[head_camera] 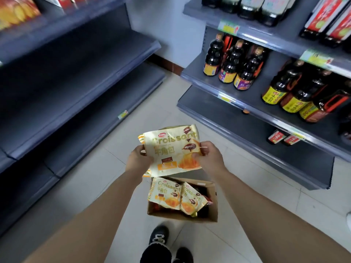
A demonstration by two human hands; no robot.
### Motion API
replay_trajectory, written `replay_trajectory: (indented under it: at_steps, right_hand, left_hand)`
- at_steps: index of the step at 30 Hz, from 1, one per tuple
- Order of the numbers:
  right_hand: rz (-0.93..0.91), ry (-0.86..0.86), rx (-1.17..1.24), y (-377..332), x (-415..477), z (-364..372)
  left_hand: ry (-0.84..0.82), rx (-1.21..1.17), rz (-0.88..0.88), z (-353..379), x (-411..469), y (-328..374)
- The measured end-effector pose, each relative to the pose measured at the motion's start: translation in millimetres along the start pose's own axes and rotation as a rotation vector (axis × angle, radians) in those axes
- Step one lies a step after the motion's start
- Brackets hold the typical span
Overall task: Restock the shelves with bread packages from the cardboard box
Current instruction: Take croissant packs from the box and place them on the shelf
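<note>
Pack [171, 149] of croissants is up in both hands, above the box [190, 218] and clear of it. Printed face is toward the camera, slightly tilted. It sits between the two shelf units and touches neither.

Left hand [137, 160] grips the pack's left edge, fingers curled onto it. Right hand [209, 156] grips the right edge the same way, film bunched under the fingers. Exact finger placement behind the pack can't be made out.

Box sits on the tiled floor [247, 205], top open, just ahead of a black shoe [158, 235]. Two spare packs [165, 194] lie in it side by side, the right one overlapping the left, both face up. Darker wrappers sit under them, too dim to identify.

Left shelves [76, 73]: grey, tiered, with a price tag [122, 114] on a lower edge. Orange snack bags [17, 12] are on the top tier, blurred.

Right shelves [256, 118]: grey, stocked.
- Dark sauce bottles [229, 63] stand upright in a row on the middle tier.
- Bigger handled bottles [296, 92] stand further right on the same tier.
- Small red cartons [277, 137] sit on the tier below.
</note>
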State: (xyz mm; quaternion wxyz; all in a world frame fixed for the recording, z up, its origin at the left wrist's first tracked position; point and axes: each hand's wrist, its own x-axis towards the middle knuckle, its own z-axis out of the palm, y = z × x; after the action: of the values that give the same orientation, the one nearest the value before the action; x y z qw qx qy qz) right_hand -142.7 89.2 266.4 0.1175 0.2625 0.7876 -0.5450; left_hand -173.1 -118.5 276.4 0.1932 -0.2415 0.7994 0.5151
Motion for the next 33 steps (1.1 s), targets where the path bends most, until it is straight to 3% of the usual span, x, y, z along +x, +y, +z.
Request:
replay_trajectory:
  at_steps: [8,19,33]
  right_hand:
    - [-0.269,-0.121,-0.008,-126,-30,37]
    - [-0.552,-0.152,0.000,-285,-70,146]
    - [-0.839,-0.147,0.226,-495,-144,262]
  left_hand:
    - [0.232,-0.104,0.117,-113,-34,48]
    - [0.514,-0.219,0.315,-298,-57,100]
    - [0.773,-0.223,0.561,-522,-87,186]
